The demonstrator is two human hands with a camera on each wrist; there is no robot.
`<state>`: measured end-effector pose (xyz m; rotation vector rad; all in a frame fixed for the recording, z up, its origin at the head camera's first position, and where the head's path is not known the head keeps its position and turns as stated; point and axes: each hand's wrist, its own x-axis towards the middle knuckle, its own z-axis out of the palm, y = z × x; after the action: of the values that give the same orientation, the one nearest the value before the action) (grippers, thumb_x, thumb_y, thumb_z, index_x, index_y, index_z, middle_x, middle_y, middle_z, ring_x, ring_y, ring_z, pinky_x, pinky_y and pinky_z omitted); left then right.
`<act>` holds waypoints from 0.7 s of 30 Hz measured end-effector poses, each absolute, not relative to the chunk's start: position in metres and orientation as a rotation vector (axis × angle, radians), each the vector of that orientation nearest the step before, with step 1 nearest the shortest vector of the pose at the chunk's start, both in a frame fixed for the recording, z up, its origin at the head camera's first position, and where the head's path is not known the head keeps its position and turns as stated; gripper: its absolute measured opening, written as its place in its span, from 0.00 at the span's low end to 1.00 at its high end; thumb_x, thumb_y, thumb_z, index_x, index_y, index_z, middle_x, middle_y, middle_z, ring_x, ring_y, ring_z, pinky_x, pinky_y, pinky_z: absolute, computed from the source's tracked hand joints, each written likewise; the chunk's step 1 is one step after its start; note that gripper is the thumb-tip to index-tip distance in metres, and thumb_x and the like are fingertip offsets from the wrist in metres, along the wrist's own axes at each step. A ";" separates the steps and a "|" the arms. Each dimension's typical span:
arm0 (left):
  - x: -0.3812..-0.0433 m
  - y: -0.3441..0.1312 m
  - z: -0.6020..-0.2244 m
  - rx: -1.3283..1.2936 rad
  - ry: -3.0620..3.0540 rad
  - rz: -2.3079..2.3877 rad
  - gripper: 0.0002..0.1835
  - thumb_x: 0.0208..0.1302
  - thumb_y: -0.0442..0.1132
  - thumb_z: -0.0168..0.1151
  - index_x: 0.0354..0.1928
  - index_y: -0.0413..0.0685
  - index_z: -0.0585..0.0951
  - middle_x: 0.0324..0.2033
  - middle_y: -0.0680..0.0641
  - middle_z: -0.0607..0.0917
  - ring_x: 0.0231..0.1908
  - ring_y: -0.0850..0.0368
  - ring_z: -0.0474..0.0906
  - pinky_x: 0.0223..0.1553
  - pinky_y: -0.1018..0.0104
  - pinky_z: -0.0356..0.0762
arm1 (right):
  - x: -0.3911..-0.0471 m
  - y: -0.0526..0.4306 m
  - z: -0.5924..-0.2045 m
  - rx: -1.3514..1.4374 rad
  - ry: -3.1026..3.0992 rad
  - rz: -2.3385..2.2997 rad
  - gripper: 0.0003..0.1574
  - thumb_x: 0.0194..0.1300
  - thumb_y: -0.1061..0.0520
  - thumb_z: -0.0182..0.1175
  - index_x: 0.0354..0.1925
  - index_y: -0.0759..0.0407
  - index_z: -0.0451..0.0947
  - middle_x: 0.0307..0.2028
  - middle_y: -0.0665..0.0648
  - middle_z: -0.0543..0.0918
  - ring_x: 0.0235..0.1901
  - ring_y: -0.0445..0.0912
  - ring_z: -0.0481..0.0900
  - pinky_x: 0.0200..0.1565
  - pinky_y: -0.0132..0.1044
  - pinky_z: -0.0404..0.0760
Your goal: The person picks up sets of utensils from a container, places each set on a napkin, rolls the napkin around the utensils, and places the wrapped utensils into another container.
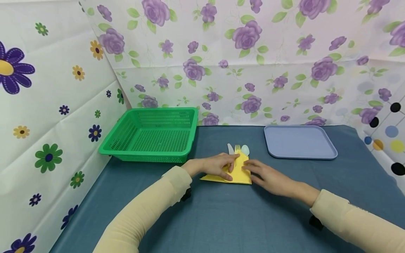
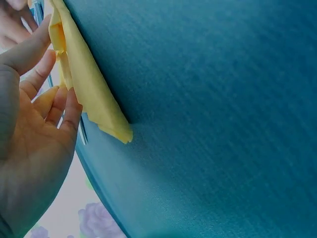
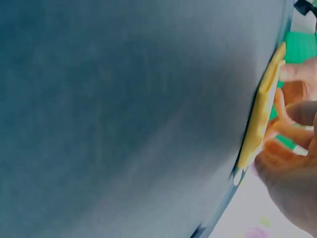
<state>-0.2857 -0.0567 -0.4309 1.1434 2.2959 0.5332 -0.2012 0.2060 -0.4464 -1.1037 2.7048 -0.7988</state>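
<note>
A folded yellow napkin (image 1: 238, 174) lies on the blue cloth in front of me. From its far end stick out a whitish knife (image 1: 230, 149), a yellow fork (image 1: 237, 148) and a pale spoon (image 1: 245, 150); their lower parts are hidden. My left hand (image 1: 216, 166) rests on the napkin's left part, index finger pressing near the fork, thumb lower down. On the right edge, the fingertips of my right hand (image 1: 272, 178) touch the napkin with fingers spread. Its raised left edge (image 2: 91, 82) shows by the left fingers in the left wrist view.
A green perforated basket (image 1: 186, 154) stands at the back left of the blue cloth (image 1: 205, 218). Toward the back right lies a light blue tray (image 1: 300, 140). Flower-patterned sheets (image 1: 221, 52) hang behind and along the sides.
</note>
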 end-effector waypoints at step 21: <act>-0.287 -0.056 -0.429 1.161 2.239 0.545 0.20 0.72 0.54 0.67 0.61 0.63 0.76 0.83 0.52 0.48 0.79 0.49 0.50 0.77 0.48 0.54 | -0.201 0.200 -0.454 -1.111 2.771 -0.668 0.37 0.82 0.52 0.56 0.79 0.66 0.59 0.77 0.70 0.59 0.73 0.66 0.64 0.65 0.61 0.74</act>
<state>-0.2868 -0.0564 -0.4285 1.1608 2.2389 0.5446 -0.2005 0.2005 -0.4543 -1.1115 2.7710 -0.6676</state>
